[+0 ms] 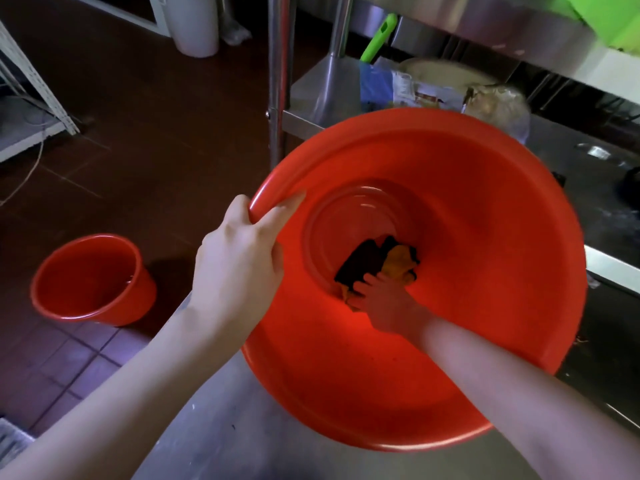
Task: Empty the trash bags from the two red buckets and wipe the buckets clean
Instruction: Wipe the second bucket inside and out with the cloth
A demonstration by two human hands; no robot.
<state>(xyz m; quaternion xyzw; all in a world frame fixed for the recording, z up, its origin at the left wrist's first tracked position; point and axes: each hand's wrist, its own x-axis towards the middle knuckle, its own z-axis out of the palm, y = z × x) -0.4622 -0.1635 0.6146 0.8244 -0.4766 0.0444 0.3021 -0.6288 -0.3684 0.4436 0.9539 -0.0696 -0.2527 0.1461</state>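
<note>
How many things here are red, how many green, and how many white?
Red: 2, the bucket being wiped and the bucket on the floor.
Green: 2, a handle and something at the top right corner, only partly in view.
White: 2, a tall bin and a rack.
Total: 6
</note>
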